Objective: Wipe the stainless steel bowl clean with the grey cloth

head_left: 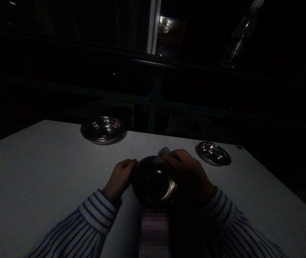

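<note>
The left hand grips the rim of a round stainless-steel bowl, while the right hand clutches a pale crumpled cloth against it.

Glossy steel bowl, matt tabletop, cloth rag

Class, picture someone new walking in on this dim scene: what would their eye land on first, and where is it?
The eye goes first to the shiny steel bowl near the front edge of the white table, with the left hand at its rim and the right hand pressing a pale cloth to its far rim. Behind it, a wider steel bowl gleams further back, left of centre, and a smaller steel dish gleams to the right.
</note>
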Tool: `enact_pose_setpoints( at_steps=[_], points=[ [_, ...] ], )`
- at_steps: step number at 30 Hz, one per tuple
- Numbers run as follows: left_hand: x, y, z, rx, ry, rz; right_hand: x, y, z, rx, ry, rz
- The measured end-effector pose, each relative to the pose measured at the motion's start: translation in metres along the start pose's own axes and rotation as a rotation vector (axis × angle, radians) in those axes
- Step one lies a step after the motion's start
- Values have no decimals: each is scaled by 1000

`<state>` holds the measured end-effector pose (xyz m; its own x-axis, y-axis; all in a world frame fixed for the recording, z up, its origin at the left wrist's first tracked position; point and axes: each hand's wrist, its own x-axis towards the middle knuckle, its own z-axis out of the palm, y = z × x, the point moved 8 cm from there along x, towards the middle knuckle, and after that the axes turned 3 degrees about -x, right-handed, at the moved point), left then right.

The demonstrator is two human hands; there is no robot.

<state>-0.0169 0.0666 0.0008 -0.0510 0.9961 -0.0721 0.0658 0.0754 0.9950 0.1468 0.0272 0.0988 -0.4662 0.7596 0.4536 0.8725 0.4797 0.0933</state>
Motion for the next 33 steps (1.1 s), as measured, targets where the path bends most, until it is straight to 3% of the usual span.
enact_pose_setpoints(
  at_steps=[7, 11, 13, 17, 22, 28, 33],
  points=[
    [1, -9, 15, -135, -133, -21, 2, -15, 18, -101, -130, -85],
    [2, -5, 3, -111, 23, 64, 11, -13, 12, -121, -132, -91],
    [0, -8, -2, -104, 83, 37, 16, -7, 9, -119, -120, -73],
    [-5, -16, 3, -55, 48, -93, 17, 5, 8, -83, -98, -36],
    [-5, -5, 2, -5, 110, 3, 14, 9, 7, -110, -75, -44],
    [-2, -1, 11, -61, 51, 23, 15, -18, 36, -179, -236, -286],
    [-1, -5, 7, -37, 83, 35, 21, -18, 68, -101, -438, -216]
  ],
)
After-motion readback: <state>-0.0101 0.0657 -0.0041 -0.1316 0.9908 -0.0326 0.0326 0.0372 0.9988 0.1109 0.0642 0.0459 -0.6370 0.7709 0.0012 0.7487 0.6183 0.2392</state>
